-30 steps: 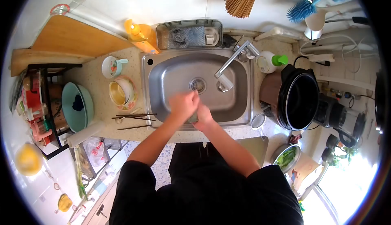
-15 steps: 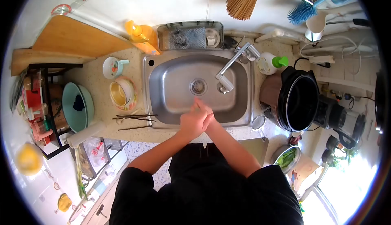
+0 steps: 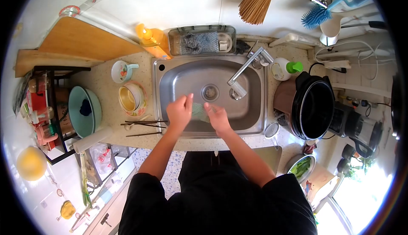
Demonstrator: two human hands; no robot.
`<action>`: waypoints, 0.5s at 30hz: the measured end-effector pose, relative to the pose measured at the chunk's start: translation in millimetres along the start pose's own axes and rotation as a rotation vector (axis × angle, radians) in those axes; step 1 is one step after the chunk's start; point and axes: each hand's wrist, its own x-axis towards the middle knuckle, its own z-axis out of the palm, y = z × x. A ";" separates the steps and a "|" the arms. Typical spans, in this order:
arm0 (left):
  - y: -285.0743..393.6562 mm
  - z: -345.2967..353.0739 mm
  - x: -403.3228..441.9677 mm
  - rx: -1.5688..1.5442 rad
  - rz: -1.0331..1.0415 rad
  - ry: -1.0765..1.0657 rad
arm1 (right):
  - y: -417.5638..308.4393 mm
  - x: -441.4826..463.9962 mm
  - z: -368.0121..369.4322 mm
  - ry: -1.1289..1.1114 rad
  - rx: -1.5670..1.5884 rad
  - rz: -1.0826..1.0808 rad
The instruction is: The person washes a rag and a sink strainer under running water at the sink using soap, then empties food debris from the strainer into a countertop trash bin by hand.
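Note:
Above the near part of the steel sink [image 3: 170, 90], a thin, pale green patterned cloth [image 3: 198, 110] stretches between my two hands. My left hand [image 3: 179, 113] is closed on the cloth's left side, thumb upward. On the other side, my right hand [image 3: 218, 117] pinches the right edge. The cloth is slightly blurred, and the fingers partly hide it. Beyond my right hand, the chrome faucet [image 3: 243, 71] reaches over the basin; no water shows running from it.
Bowls [image 3: 131, 97], a cup [image 3: 122, 71] and chopsticks [image 3: 146, 123] lie left of the sink. To the right are a black pot [image 3: 315, 107], a soap bottle [image 3: 280, 69] and a small strainer [image 3: 272, 130]. A sponge caddy [image 3: 171, 41] stands behind.
My hands were clasped together over the sink's near edge. They have moved apart, and the cloth now shows spread between them. The view has shifted slightly.

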 end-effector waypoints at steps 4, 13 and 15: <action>64.5 7.6 -34.2 -0.054 0.263 -0.026 | -11.9 4.9 -0.2 0.044 0.174 0.078; 42.2 23.8 4.0 -0.022 0.101 -0.009 | -10.7 -10.3 20.0 -0.053 0.714 0.421; 64.9 20.2 -23.2 -0.106 0.279 -0.015 | 54.5 19.7 7.0 -0.136 0.863 0.272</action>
